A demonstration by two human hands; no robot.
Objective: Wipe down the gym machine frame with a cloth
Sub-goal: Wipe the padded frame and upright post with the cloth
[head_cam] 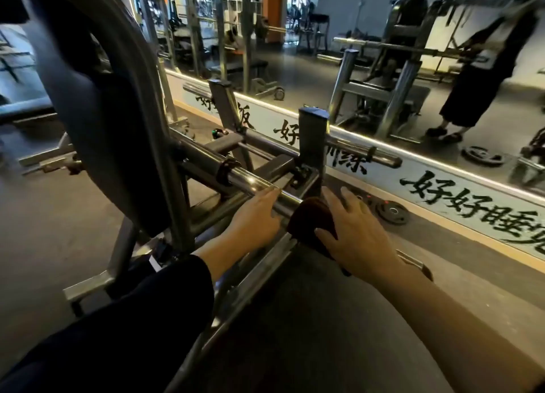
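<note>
We see our left hand (253, 218) laid on the chrome bar (236, 177), its fingers (267, 196) straight and close together along the metal, gripping nothing; our right hand (351, 230) presses the dark cloth (309, 215) over the bar's end, just beside the left fingertips, its fingers (334, 198) spread and only lightly bent over the cloth, thumb against its near side; beyond both sets of fingers rises the square post (313, 139) of the frame (259, 263); right of the right fingers a weight plate (392, 212) lies on the floor (44, 230), below the mirror (295, 38).
</note>
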